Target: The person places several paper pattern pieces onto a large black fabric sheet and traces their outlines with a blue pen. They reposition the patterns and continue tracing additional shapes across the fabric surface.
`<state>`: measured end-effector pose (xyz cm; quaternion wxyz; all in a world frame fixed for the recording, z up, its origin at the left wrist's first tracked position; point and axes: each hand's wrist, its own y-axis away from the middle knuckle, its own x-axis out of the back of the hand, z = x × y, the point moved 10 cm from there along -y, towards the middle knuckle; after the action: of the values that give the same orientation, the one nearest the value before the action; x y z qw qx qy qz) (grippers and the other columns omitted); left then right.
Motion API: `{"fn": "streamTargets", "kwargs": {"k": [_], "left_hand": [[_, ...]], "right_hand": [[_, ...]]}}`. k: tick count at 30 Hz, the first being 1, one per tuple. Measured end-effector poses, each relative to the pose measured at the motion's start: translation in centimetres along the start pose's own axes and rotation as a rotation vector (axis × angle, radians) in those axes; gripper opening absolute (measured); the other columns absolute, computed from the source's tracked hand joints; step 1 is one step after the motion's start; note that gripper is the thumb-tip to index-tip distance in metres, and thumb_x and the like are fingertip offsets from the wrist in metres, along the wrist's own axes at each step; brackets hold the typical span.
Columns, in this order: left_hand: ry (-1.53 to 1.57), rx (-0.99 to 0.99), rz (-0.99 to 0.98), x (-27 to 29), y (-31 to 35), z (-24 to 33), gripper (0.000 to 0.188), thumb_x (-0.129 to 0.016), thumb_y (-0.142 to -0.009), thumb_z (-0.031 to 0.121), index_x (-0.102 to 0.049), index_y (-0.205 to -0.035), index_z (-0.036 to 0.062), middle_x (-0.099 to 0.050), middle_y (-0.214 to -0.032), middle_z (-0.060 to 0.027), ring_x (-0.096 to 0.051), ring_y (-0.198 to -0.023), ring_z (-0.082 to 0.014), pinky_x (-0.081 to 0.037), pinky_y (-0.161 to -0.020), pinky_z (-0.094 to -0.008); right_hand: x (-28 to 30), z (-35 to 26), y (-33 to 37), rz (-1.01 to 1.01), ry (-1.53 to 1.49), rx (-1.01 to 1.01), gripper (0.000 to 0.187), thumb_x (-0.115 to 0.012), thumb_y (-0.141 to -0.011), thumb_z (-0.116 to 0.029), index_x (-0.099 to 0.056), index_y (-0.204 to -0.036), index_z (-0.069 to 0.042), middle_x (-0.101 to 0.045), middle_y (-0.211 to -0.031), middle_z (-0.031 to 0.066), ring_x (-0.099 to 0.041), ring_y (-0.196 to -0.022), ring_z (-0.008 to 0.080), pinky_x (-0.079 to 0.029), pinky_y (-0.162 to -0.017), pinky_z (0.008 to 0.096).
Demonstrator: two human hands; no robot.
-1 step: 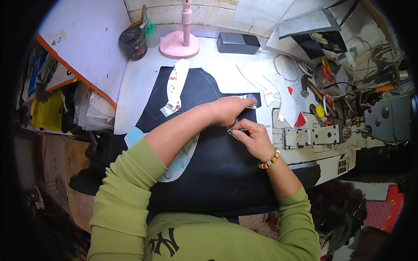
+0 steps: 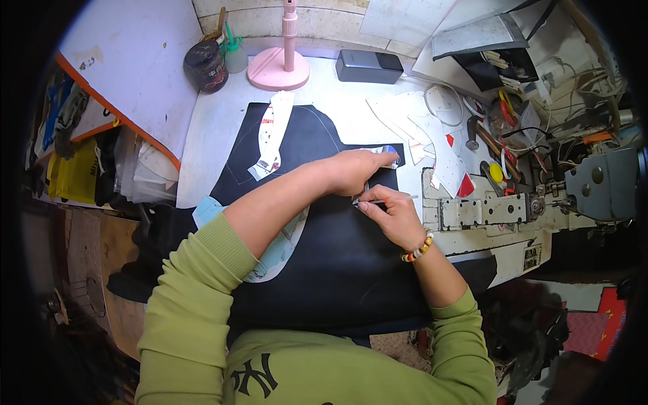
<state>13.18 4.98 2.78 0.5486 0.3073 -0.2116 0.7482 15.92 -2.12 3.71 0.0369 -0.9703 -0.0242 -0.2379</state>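
Here you are, right hand point(image 2: 393, 219) clamped on a slim pen point(image 2: 409, 196), thumb and fingers together around it, its tip down by the black sheet point(image 2: 331, 250) spread beneath your grip. The pen lies nearly crosswise — tip pointing left, back end out past your knuckles to the right. Just beyond that tip sits your left hand point(image 2: 356, 173), fingers reaching over a pale paper pattern point(image 2: 387, 150); whether they pinch it or only press, you can't tell from here. That pattern is on the sheet, ahead of the pen grip, and the left hand is the nearer one — it is right on it. A white paper strip point(image 2: 273, 131) lies farther off, ahead and left of both hands.
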Motion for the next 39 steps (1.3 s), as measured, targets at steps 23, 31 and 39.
{"fn": "streamTargets", "kwargs": {"k": [23, 31, 39], "left_hand": [[-0.035, -0.013, 0.038, 0.4, 0.5, -0.4, 0.108, -0.077, -0.064, -0.008, -0.025, -0.156, 0.0154, -0.045, -0.138, -0.0188, -0.044, -0.129, -0.0376, -0.040, -0.108, -0.0417], [0.020, -0.012, 0.053, 0.7, 0.8, -0.4, 0.113, -0.079, -0.064, -0.006, -0.018, -0.157, 0.0122, -0.049, -0.125, -0.0172, -0.047, -0.122, -0.0372, -0.042, -0.105, -0.0412], [-0.005, -0.006, 0.068, 0.6, 0.8, -0.4, 0.111, -0.079, -0.064, -0.003, -0.019, -0.156, 0.0092, -0.048, -0.128, -0.0184, -0.046, -0.124, -0.0380, -0.041, -0.107, -0.0423]], "right_hand": [[3.8, 2.1, 0.1, 0.157, -0.053, -0.097, 0.012, -0.061, -0.092, -0.010, -0.064, -0.088, 0.001, -0.066, -0.074, 0.0057, -0.061, -0.069, 0.0120, -0.049, -0.068, 0.0280], [4.0, 1.7, -2.2, 0.268, 0.111, 0.005, 0.015, -0.062, -0.092, -0.013, -0.065, -0.097, 0.001, -0.070, -0.089, 0.0144, -0.067, -0.077, 0.0266, -0.051, -0.072, 0.0340], [3.8, 1.0, -2.5, 0.293, 0.235, 0.068, 0.012, -0.063, -0.091, -0.011, -0.065, -0.095, 0.000, -0.069, -0.089, 0.0164, -0.067, -0.078, 0.0341, -0.052, -0.070, 0.0381]]}}
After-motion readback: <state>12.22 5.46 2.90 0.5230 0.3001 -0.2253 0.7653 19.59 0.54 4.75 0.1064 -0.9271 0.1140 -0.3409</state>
